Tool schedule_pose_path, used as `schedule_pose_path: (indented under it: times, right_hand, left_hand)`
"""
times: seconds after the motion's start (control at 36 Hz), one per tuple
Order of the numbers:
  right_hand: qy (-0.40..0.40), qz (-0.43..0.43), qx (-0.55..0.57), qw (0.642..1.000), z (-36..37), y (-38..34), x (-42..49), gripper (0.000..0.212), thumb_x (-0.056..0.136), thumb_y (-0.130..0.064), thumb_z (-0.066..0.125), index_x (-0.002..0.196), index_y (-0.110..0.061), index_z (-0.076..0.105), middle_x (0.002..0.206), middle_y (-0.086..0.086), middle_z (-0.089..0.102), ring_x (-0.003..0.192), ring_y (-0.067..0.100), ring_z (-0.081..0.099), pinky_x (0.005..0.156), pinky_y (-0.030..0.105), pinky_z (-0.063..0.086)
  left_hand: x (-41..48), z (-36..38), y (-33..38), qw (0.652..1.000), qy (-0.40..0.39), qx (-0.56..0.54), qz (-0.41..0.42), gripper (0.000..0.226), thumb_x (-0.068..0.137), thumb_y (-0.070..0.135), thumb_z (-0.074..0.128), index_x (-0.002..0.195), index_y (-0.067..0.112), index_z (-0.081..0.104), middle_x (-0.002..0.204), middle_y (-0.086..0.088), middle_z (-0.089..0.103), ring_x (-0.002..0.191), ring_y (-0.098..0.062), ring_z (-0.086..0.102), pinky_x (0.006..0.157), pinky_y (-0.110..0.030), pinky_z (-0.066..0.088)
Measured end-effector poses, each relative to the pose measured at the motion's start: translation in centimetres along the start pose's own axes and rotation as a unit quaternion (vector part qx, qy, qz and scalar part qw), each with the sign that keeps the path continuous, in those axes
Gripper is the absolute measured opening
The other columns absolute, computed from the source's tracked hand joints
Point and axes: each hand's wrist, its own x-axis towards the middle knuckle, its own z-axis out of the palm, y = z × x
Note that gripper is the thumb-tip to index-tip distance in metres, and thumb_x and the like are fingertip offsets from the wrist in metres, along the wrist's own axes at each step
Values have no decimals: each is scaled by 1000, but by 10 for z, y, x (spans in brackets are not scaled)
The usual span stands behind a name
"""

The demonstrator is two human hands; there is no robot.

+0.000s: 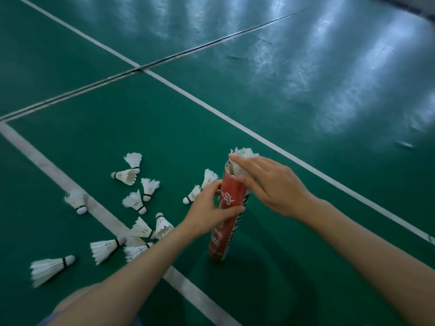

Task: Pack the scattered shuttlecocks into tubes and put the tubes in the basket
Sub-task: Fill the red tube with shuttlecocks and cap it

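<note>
Where the red tube [220, 241] stands: on the green court floor [306, 231], slightly tilted, just right of a white line [47, 165].
Left hand [209, 208]: fingers and thumb curl round the tube's middle, gripping it.
Right hand [277, 184]: forefinger and thumb pinch a white shuttlecock [246, 151] at the tube's open mouth, feathers above the rim.
Scattered shuttlecocks [135, 202]: lying left of the tube, some across the line.

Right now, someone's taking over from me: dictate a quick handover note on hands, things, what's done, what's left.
Left hand grips the red tube, standing tilted on the floor.
Right hand pinches the top shuttlecock at the tube's mouth.
Done: this tube looks nearly full.
Left: about a dozen loose shuttlecocks on the floor; basket not in view.
</note>
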Motion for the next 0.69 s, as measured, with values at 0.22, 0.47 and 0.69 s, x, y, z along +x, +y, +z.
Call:
schedule_pose_path:
  times: [0.22, 0.47, 0.69]
  right_hand:
    - [-133, 25, -14, 991, -10, -15, 11, 87, 79, -79, 13, 150, -30, 16, 131, 0, 59, 119, 21, 53, 102, 35, 37]
    - [-173, 33, 81, 981, -17, -16, 21, 96, 79, -77, 24, 143, -31, -31, 126, 8, 60, 125, 23, 47, 111, 32, 30]
    - [-219, 38, 69, 973, -16, -17, 22, 96, 78, -78, 21, 138, -33, -38, 146, 7, 44, 146, 23, 14, 117, 26, 1]
  left_hand:
    - [0, 2, 0, 999, 17, -28, 7, 48, 69, 36, 83, 111, 33, 59, 111, 12, 64, 101, -2, 60, 88, -28, 52]
    - [2, 2, -3, 997, 71, -26, 14, 46, 58, 55, 78, 99, 54, 56, 104, 18, 66, 100, -3, 62, 89, -33, 53]
    - [2, 5, -4, 998, 51, -31, 23, 48, 64, 44, 82, 108, 33, 64, 104, 12, 69, 100, -10, 64, 88, -41, 54]
